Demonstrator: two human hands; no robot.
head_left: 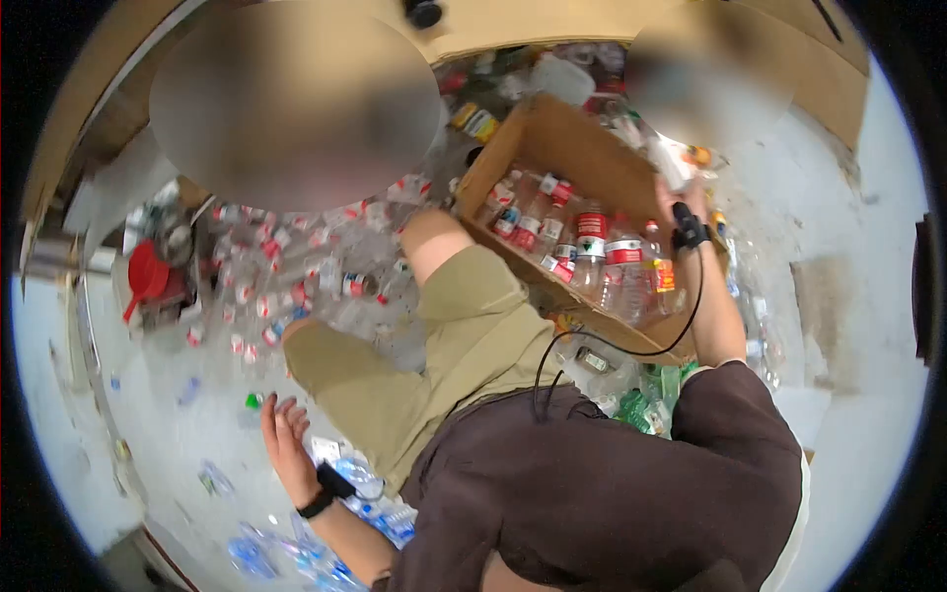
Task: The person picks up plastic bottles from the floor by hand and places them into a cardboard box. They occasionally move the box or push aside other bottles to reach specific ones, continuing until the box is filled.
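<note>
My right hand (pixel 683 195), at the far right corner of the cardboard box (pixel 570 138), is closed around a white bottle (pixel 674 164). Its kind is hard to make out, and an orange cap (pixel 698 156) shows beside it. Inside the box lie several clear plastic bottles (pixel 591 247) with red labels. My left hand (pixel 286 442) hangs low over the floor at the left, fingers stretched out and holding nothing. Near it are a green piece (pixel 254 401) and clear bluish plastic bottles (pixel 361 478).
Many clear bottles with red labels (pixel 296 266) spread across the floor at the left. A red scoop-like pan (pixel 148 274) is behind them. Green bottles (pixel 641 409) lie beside my right side, and more bottles (pixel 755 306) lie right of the box. A cable runs from my right wrist.
</note>
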